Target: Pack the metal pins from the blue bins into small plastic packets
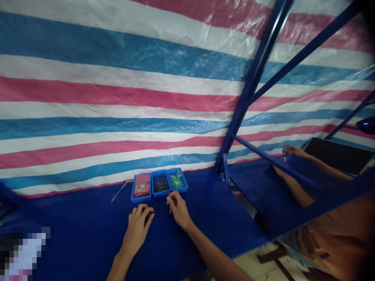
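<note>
My left hand (pixel 138 226) is closed round a small black object (pixel 149 216), mostly covered by the fingers, just above the blue tabletop. To its right, my right hand (pixel 179 210) is pinched in front of the bins; whatever sits between its fingertips is too small to make out. Three blue bins stand side by side beyond the hands. The left bin (pixel 141 199) contains a flat pinkish-red item (pixel 141 185). Dark, thin metal pieces that look like screws (pixel 161 185) fill the middle bin. In the right bin lie green pieces in clear plastic (pixel 176 180).
A thin pen-like tool (pixel 119 191) lies left of the bins on the blue tabletop (pixel 88 230). Blue metal posts (pixel 238 113) rise at right. Past them, a co-worker's hands (pixel 293 150) are over another table near a dark flat panel (pixel 340 155). Striped sheeting (pixel 117 93) hangs behind.
</note>
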Motion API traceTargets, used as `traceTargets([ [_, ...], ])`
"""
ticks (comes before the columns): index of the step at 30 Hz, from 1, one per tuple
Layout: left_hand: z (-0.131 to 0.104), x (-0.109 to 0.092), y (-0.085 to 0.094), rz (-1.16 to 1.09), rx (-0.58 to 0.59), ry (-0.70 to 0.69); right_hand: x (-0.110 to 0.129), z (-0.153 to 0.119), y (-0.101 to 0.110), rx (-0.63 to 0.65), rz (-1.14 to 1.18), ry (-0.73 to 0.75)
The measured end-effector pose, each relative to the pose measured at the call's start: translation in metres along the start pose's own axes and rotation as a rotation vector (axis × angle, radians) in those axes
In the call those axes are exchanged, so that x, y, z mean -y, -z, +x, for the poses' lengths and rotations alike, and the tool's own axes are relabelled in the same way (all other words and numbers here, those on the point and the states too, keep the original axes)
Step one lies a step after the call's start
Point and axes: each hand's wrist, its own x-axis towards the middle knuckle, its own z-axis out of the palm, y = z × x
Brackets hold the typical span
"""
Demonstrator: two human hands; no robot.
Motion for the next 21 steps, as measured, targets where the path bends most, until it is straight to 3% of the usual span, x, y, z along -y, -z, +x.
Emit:
traceTargets([
  [14, 0.002, -0.012, 0.011, -0.009, 0.052, 0.027, 0.005, -0.001, 0.001, 0.013, -0.023, -0.011],
  [21, 0.001, -0.013, 0.011, 0.005, 0.055, 0.040, 0.005, 0.000, 0.003, -0.018, -0.020, -0.107],
])
